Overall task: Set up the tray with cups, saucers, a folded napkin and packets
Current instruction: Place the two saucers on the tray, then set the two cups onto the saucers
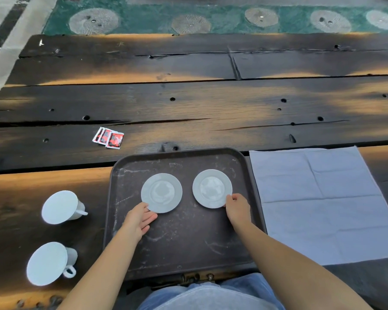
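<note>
White cups [59, 206] — two, saucers [161, 193] — two

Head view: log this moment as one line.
left hand: touches left saucer, on tray | right hand: pinches right saucer, on tray | cups: left of tray | napkin: unfolded, right of tray | packets: table

A dark tray [188, 240] lies on the wooden tabletop [211, 104], at its near edge. On the tray two grey saucers stand side by side, apart from each other. The left hand [140, 218] has its fingers nearly straight and touches the near rim of the left saucer [161, 193]. The right hand [236, 208] pinches the near right rim of the right saucer [212, 188]. Left of the tray stand two white cups, the far cup [59, 206] and the near cup [47, 262]. Just beside the tray's right edge, an unfolded pale blue napkin [323, 198] lies flat. Beyond the tray's far left corner lie three red and white packets [108, 138], overlapping.
</note>
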